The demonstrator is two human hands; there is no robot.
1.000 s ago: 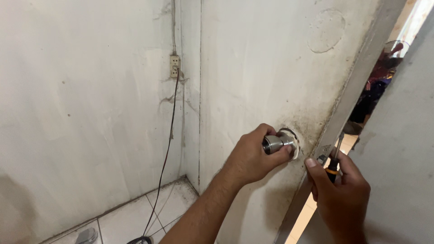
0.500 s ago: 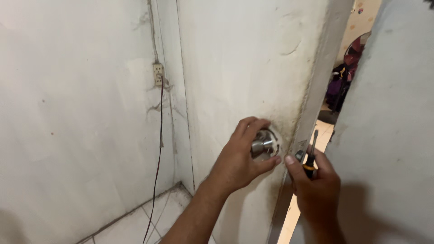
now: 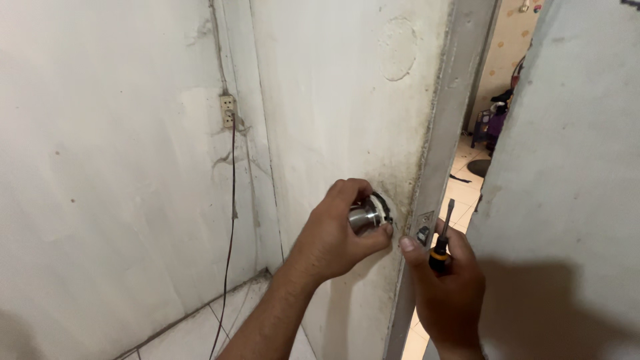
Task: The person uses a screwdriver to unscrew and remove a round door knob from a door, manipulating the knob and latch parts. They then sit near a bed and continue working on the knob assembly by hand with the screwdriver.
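Gripping the metal door knob (image 3: pixel 365 215), the left hand (image 3: pixel 337 233) wraps it; the right hand (image 3: pixel 448 288) clasps a screwdriver (image 3: pixel 442 239) with its long shaft pointing upward

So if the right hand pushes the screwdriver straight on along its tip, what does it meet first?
Probably nothing close: the screwdriver in the right hand points up along the door edge; depth is unclear.
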